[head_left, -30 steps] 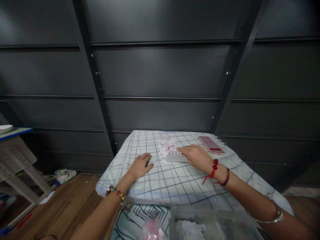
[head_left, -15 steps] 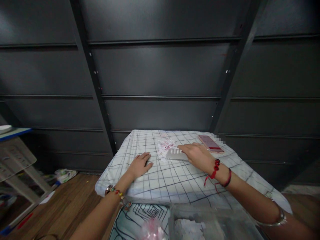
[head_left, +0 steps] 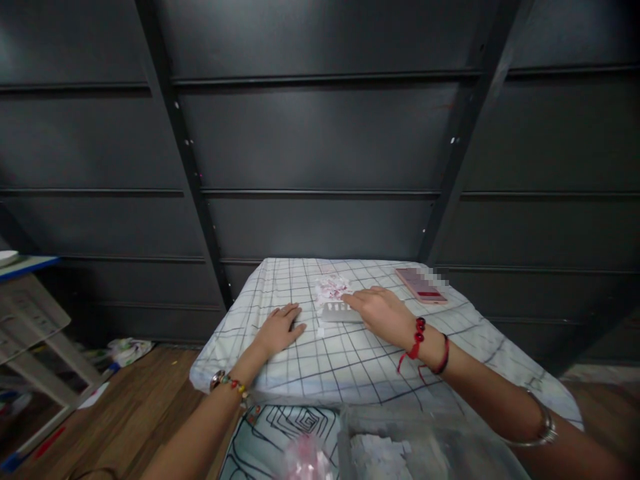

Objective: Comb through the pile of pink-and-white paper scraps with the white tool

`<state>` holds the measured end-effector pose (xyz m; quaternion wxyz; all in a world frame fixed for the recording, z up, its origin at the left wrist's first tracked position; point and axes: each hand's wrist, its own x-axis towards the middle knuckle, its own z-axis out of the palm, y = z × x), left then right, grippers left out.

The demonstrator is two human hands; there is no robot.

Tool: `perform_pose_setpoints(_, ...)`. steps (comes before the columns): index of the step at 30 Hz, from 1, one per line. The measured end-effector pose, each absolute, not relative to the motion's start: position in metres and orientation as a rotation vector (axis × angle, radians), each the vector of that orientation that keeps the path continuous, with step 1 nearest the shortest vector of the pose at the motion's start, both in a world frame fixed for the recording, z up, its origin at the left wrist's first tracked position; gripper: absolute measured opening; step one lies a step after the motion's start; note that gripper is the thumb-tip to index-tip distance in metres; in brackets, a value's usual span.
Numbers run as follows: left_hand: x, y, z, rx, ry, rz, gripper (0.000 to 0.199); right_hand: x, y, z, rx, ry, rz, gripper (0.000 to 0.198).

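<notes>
My left hand [head_left: 277, 330] lies flat on the checked cloth [head_left: 345, 363], fingers spread, holding nothing. My right hand [head_left: 383, 313] is closed on a flat whitish-grey piece with a row of slots [head_left: 336, 311], whose exact kind I cannot make out. Its right part is hidden under my fingers. Just beyond it lies a small heap of white and pink scraps [head_left: 331, 287]. One loose white scrap [head_left: 321, 332] rests on the cloth in front of the slotted piece.
A pink-edged phone [head_left: 423, 287] lies at the back right. Nearest me are a clear plastic box [head_left: 353, 420] with white pieces in it and a pink plastic bag [head_left: 306, 457]. A dark panelled wall [head_left: 320, 147] stands behind. At left is a small blue-edged table [head_left: 30, 267].
My right hand has moved left with the slotted piece, which now sits in front of the scraps. My left hand has stayed in place.
</notes>
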<state>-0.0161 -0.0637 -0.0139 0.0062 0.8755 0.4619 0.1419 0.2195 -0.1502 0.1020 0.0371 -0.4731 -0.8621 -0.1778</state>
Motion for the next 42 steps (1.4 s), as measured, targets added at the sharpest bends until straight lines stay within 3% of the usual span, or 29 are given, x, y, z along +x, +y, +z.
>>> perform_pose_setpoints(5, -0.016, -0.064, -0.013, 2.749, 1.44, 0.442, 0.048, 0.214, -0.147, 0.097, -1.477, -2.66, -0.557, 0.03)
perform_pose_setpoints(23, -0.015, -0.066, -0.01, 2.726, 1.456, 0.448, 0.046, 0.215, -0.157, 0.094, -1.307, -2.655, -0.458, 0.04)
perform_pose_setpoints(28, -0.014, -0.077, -0.001, 2.716, 1.526, 0.441, 0.038, 0.208, -0.149, 0.092, -1.166, -2.684, -0.468, 0.028)
perform_pose_setpoints(36, -0.041, -0.096, -0.008, 2.742, 1.485, 0.317, 0.05, 0.226, -0.147, 0.087, -1.146, -2.742, -0.354, 0.029)
perform_pose_setpoints(42, -0.044, -0.098, -0.011, 2.75, 1.514, 0.308, 0.048, 0.248, -0.16, 0.093, -1.091, -2.689, -0.372, 0.031)
